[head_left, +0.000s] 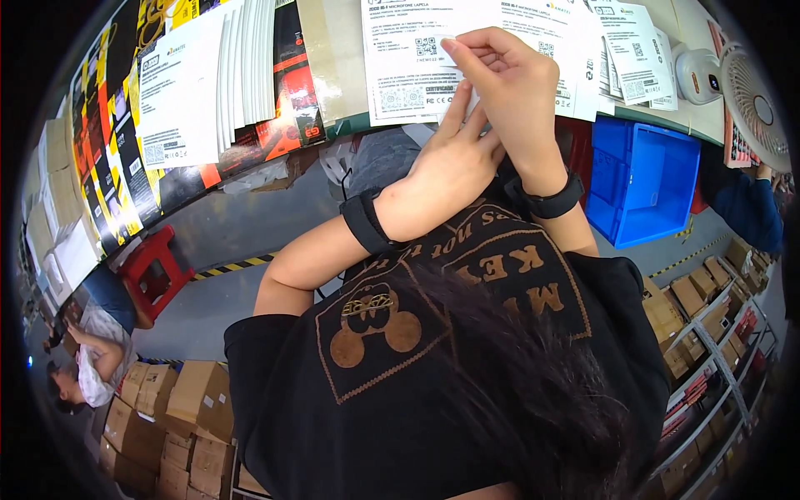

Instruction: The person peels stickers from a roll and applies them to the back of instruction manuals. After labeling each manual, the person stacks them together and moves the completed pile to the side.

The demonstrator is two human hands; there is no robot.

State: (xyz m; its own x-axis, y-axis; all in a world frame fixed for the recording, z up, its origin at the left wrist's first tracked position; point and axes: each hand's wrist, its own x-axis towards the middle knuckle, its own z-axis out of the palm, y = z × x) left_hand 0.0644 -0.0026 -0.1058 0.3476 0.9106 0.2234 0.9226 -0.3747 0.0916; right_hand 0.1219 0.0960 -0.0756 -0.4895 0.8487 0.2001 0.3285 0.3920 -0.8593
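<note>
A white printed sheet [400,75] lies at the edge of the green-rimmed table [350,125], among more sheets of the same kind [625,50]. My right hand [508,83] is bent over it, fingertips pinched together on its surface; what they pinch is too small to tell. My left hand [446,171] lies just below, fingers stretched out and pressing on the sheet's lower edge. Both wrists wear black bands. My black shirt and hair fill the lower middle of the view.
Stacks of flat black, yellow and orange packaging [117,125] cover the table's left. A blue plastic crate [650,179] and a red stool [154,271] stand on the floor. A white fan [750,100], cardboard boxes [183,417], box-filled shelves [708,333] and a seated person [92,358] are nearby.
</note>
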